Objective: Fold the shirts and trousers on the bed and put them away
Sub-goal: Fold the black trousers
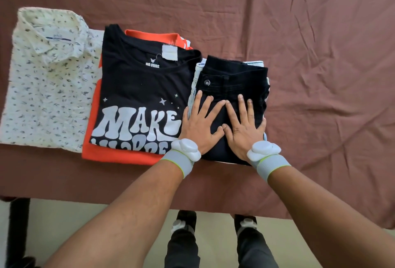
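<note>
Both hands lie flat on folded black trousers [233, 88], fingers straight and spread, palms down. Left hand [199, 124] covers the trousers' near left part, its outer edge just over a pale denim garment [194, 88] that shows under the trousers along their left and far edges. Right hand [243, 127] presses the near right part; the thumbs nearly meet. Neither hand grips anything. Trouser waistband and button face the far side.

The stack sits on the bed [320, 54], covered in a creased brown sheet, near its near edge, right of centre. Just left, touching the stack: a folded black T-shirt [139, 88] with white lettering, on top of a folded orange garment [119, 156]. Further left, a folded white patterned collared shirt [47, 79], overlapped at its right edge by the orange one.

Grey wristbands with white modules on both wrists.
</note>
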The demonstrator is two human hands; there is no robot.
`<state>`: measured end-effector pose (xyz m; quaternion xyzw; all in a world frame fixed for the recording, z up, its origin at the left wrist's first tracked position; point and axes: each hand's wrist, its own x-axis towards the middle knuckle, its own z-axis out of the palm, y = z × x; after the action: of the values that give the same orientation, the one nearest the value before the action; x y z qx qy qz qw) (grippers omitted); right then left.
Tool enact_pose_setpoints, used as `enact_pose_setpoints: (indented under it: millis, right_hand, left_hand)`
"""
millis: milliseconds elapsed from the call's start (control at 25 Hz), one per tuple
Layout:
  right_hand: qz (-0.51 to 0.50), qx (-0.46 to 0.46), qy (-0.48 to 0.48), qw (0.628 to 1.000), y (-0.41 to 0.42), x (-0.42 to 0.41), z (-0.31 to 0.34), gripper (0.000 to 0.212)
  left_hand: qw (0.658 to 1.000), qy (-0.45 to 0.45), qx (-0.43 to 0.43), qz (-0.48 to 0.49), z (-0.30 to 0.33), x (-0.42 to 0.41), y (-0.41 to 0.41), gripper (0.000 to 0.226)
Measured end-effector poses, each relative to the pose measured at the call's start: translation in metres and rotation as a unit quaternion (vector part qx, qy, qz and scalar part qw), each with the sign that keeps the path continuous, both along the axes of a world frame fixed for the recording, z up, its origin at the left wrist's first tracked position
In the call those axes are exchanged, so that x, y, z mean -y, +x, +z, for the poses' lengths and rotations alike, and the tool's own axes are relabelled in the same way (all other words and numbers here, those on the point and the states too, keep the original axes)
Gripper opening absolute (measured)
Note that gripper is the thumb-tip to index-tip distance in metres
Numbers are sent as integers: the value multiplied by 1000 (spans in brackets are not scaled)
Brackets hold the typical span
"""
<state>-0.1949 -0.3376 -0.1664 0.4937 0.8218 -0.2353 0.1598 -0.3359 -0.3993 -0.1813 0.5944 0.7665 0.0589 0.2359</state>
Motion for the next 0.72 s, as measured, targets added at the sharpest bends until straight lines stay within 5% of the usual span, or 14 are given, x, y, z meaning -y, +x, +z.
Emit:
enact_pose_setpoints:
  millis: [120,200,360,480,720]
  right_hand:
    - [16,9,10,1000,-7,0,26,61]
    - [-25,-2,19,1000,-11,-5,41,54]
    - [-92,-234,-64,966,-51,-4,95,40]
    - [-53,-326,-168,929,-100,21,178,33]
    - [75,-352,-236,903,-165,88,277,35]
  left_hand:
    - [1000,-5,21,13,24,3,-5,68]
    - [992,6,111,53,39,0,-4,60]
    - [915,37,295,271,103,12,-12,45]
    - [863,128,321,368,184,48,-36,33]
    - [809,187,301,468,300,131,-76,34]
